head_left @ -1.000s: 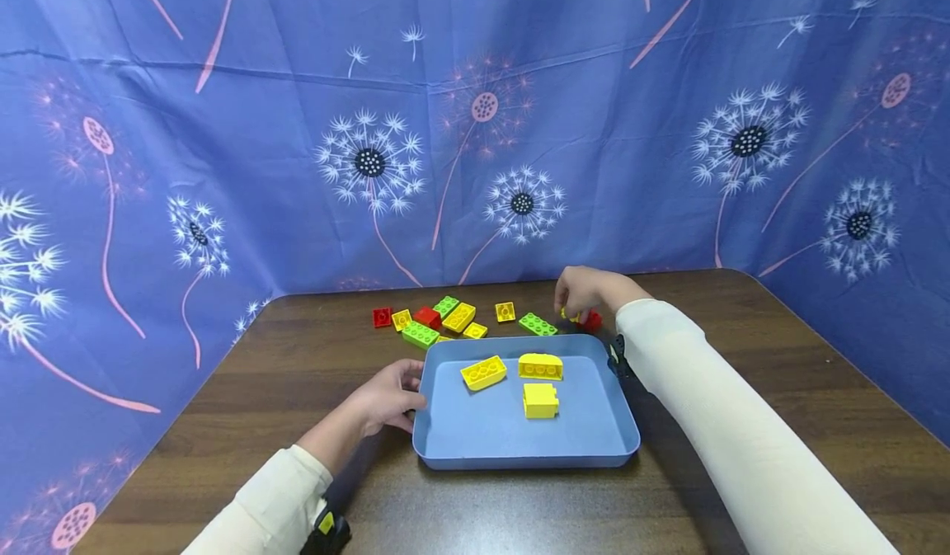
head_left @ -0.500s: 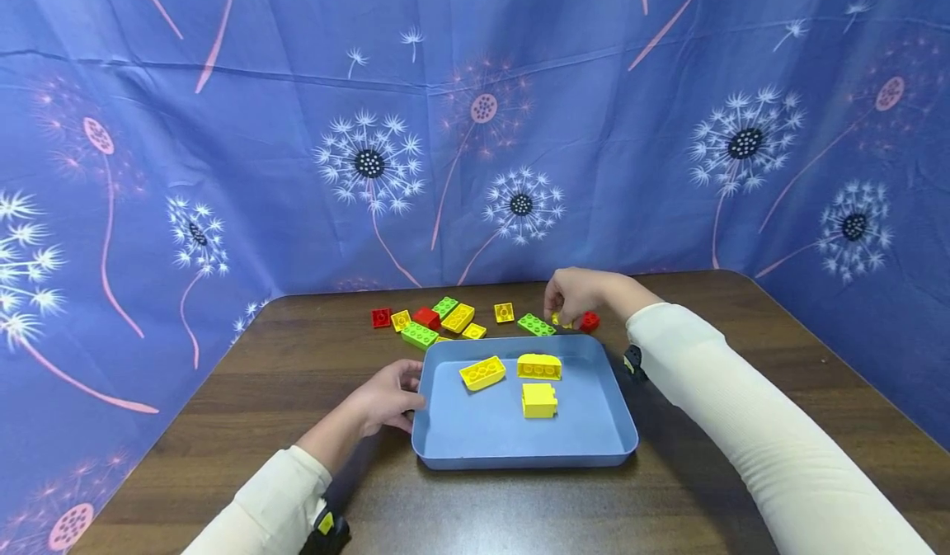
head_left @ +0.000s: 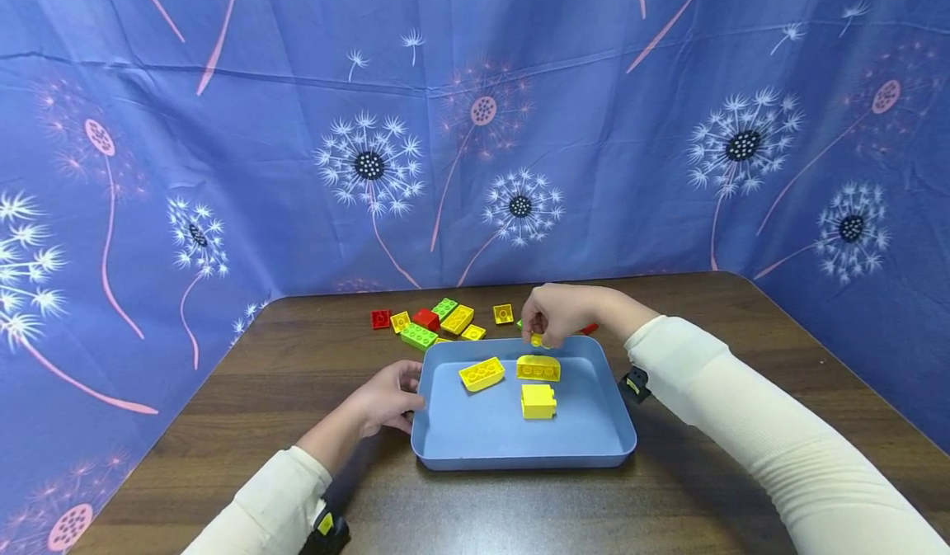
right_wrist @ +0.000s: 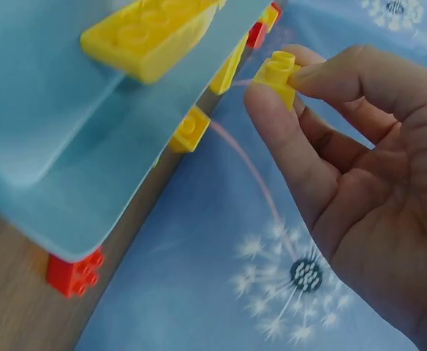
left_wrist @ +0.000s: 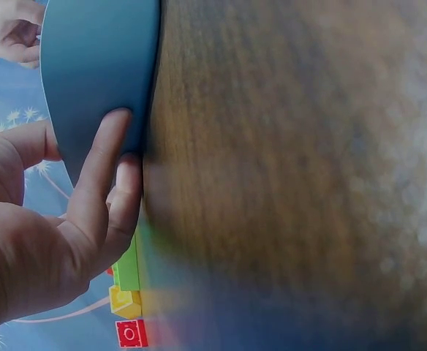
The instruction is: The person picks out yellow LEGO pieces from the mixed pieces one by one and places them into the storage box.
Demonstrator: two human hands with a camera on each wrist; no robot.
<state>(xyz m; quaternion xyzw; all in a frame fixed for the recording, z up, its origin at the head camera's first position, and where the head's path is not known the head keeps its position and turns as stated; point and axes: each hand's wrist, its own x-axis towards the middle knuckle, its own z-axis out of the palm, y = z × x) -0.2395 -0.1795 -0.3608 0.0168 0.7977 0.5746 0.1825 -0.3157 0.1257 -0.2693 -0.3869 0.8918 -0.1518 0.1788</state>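
My right hand [head_left: 560, 312] pinches a small yellow brick [right_wrist: 277, 77] between thumb and fingertips, its studs showing in the right wrist view. In the head view this hand is over the far wall of the blue tray [head_left: 475, 448]. At the tray's left side, my left hand [head_left: 386, 394] grips the wall; the left wrist view shows two fingers [left_wrist: 100, 164] against its outer face. Inside the tray lie three yellow pieces: a slanted brick [head_left: 482, 375], a rounded brick [head_left: 538, 369] and a blocky one [head_left: 538, 402].
Beyond the tray, loose bricks lie on the brown table [head_left: 245, 406]: a red one [head_left: 381, 318], a green one [head_left: 419, 336], a yellow one [head_left: 503, 313] and several others. A blue dandelion-print cloth [head_left: 460, 126] hangs behind the table.
My right hand has lifted the small yellow brick from beside the red brick and carried it left and nearer, to the tray's far edge. The left hand has stayed in place.
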